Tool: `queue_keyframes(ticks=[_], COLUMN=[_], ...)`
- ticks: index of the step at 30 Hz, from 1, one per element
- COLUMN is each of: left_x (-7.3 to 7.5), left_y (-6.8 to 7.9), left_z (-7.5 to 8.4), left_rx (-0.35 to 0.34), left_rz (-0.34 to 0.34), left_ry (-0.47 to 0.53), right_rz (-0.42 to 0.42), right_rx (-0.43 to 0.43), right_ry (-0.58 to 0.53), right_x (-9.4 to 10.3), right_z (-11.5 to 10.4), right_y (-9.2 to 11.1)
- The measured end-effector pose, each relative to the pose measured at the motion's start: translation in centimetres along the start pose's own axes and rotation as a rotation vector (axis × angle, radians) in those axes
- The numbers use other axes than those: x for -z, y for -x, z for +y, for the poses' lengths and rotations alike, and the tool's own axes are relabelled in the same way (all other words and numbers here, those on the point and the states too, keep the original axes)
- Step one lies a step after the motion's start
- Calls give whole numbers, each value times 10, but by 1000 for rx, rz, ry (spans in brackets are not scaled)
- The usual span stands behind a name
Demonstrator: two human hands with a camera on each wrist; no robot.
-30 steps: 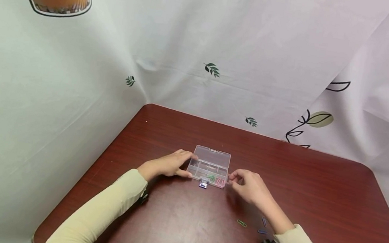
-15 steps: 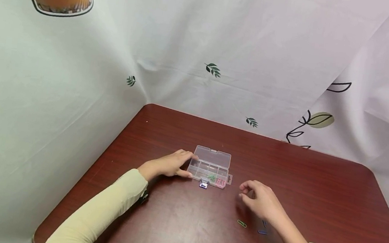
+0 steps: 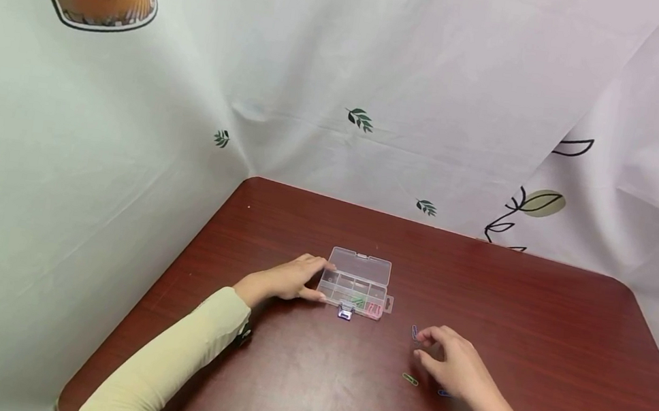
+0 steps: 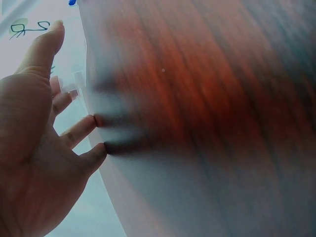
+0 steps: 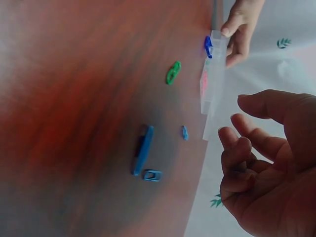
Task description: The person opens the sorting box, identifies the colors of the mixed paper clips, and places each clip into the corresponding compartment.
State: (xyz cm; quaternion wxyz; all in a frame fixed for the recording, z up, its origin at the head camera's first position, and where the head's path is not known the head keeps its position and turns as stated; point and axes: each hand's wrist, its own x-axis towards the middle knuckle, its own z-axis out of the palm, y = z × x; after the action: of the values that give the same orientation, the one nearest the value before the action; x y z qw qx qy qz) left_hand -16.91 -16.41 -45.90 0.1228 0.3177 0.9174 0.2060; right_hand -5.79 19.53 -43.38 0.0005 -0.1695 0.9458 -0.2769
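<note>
A clear compartment box (image 3: 349, 292) stands on the table with its lid (image 3: 359, 265) tipped back. Green paper clips (image 3: 357, 301) and pink paper clips (image 3: 374, 308) lie in its front right compartments. My left hand (image 3: 291, 276) holds the box's left end, thumb at the front corner and fingers at the back one. Right of the box, my right hand (image 3: 452, 361) hovers with loosely bent fingers and nothing between them. A blue paper clip (image 3: 415, 332) lies right by its fingertips. In the right wrist view, a gap shows between thumb and fingers.
On the table (image 3: 306, 394) lie a green paper clip (image 3: 409, 379) and a blue paper clip (image 3: 445, 393), near my right hand. Another blue paper clip (image 5: 143, 150) shows in the right wrist view. A white printed cloth (image 3: 294, 91) hangs behind the table.
My right hand has moved away from the box's right end, rightward and nearer to me, uncovering the box's hang tab and a blue paper clip. My left hand has stayed on the box.
</note>
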Motion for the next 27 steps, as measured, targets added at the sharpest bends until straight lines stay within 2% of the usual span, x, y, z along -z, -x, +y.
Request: queue_keyframes(ticks=[6,13,19,27], left_x=[1,0,-1,-2], left_y=[1,1,0,-1], left_z=[1,1,-1,-2], left_rx=[10,6,10,3], left_rz=[-2,6,2,3], left_ry=[2,7,2,-6], right_rz=[21,-30,-6,-46], right_rx=[5,-13,17,-32], right_ry=[5,3,12,17], right_x=[-5,-9,-17,-19], right_z=[2,4,6,5], right_y=[11,21,28,33])
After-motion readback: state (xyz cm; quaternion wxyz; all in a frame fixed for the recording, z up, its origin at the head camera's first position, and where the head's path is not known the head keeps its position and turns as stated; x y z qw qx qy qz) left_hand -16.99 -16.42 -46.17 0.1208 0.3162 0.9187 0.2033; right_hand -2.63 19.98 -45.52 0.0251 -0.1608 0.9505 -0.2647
